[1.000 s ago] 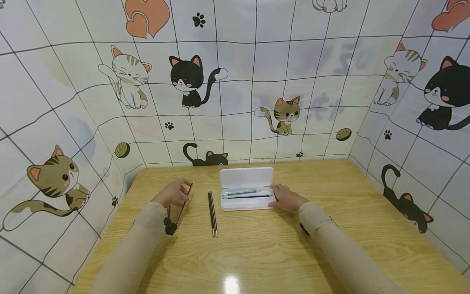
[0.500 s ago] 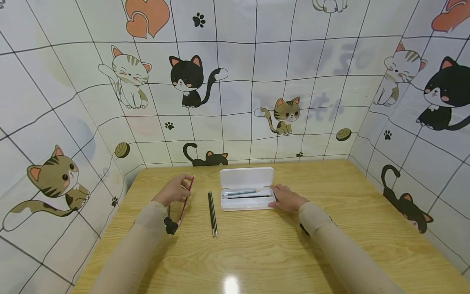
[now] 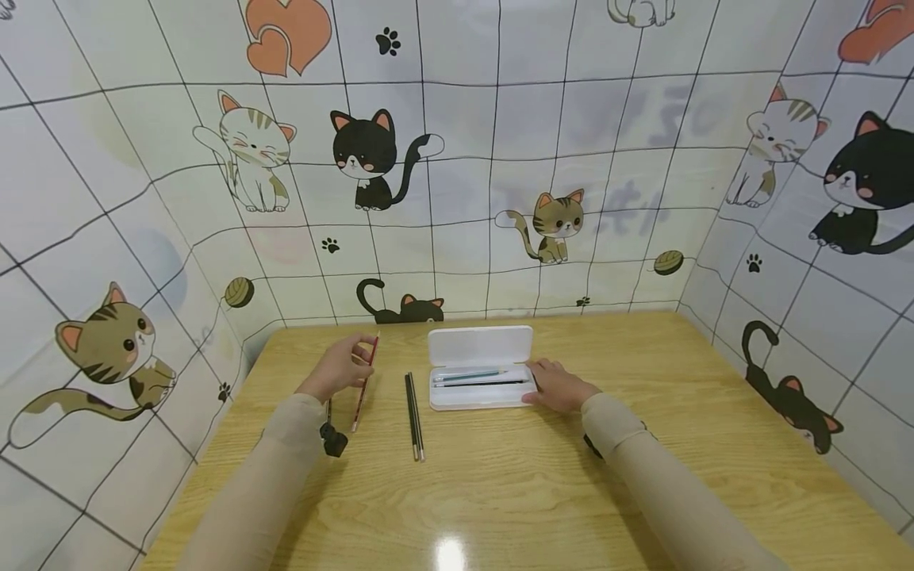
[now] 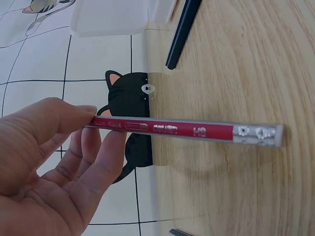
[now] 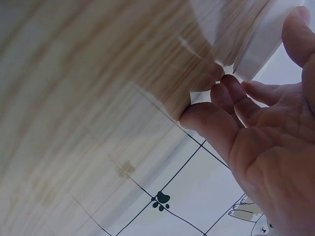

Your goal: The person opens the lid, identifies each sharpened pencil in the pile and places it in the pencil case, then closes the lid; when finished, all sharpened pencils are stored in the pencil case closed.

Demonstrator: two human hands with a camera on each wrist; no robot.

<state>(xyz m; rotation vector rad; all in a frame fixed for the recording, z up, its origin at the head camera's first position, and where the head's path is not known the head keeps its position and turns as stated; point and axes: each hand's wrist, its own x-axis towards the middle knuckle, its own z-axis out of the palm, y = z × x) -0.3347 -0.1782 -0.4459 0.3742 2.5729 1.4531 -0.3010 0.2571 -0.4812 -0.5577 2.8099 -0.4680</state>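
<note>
My left hand [image 3: 341,369] pinches a red pencil [image 4: 187,130] between thumb and fingers. Its silver end and white eraser show in the left wrist view. The pencil slants above the table, left of two dark pencils [image 3: 412,416] that lie side by side. A white pencil case [image 3: 480,346] stands open behind them, lid up. Inside lie a blue pencil [image 3: 467,374] and a black pencil [image 3: 485,384]. At the case's right end, my right hand [image 3: 562,386] holds the edge, thumb at the front; the right wrist view shows the fingers beside the case wall.
The wood-grain table [image 3: 514,492] meets a cat-print sheet [image 3: 464,222] at the back and on both sides. A small black device [image 3: 333,440] sits under my left wrist.
My left hand has moved slightly up and away with the red pencil, whose eraser end now shows clear of the black device. The right hand and the case have stayed still.
</note>
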